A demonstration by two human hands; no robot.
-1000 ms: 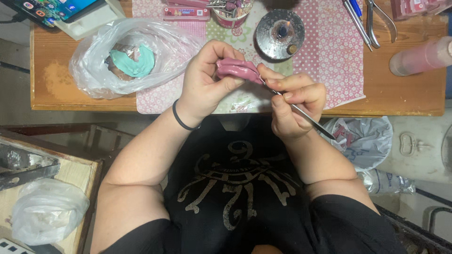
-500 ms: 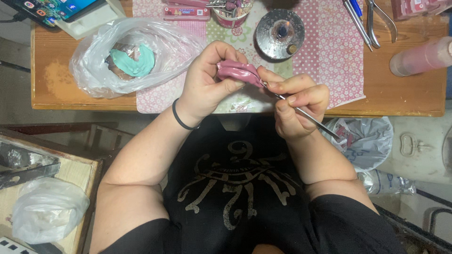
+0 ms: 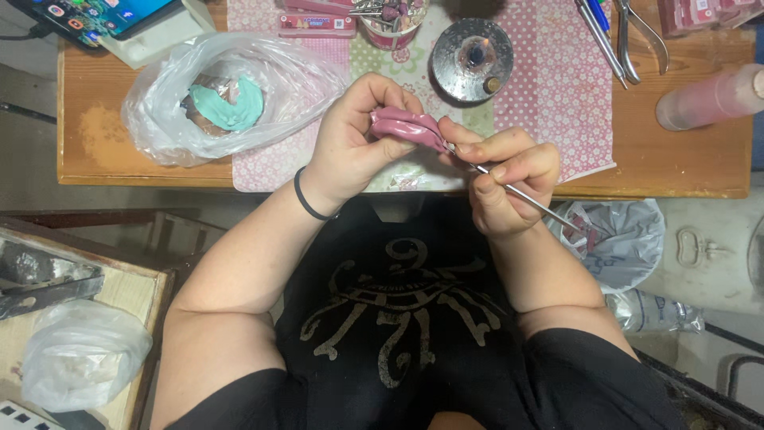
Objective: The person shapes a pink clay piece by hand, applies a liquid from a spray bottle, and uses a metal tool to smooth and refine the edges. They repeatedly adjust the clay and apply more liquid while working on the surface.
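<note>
Left hand clamped the pink wax piece above the worktop, right hand pinched the metal pick, tip probably touching; short, light strokes suited best.

A small craft or dental-model workshop is shown, set up at a wooden table covered with a pink dotted mat. Hand tools are laid out on it: pliers, a cup of small bits and a round metal burner, beside a plastic bag in which a teal cast is kept. A pink wax piece is being worked with a thin metal tool, and a waste bag is hung beneath the table edge.
</note>
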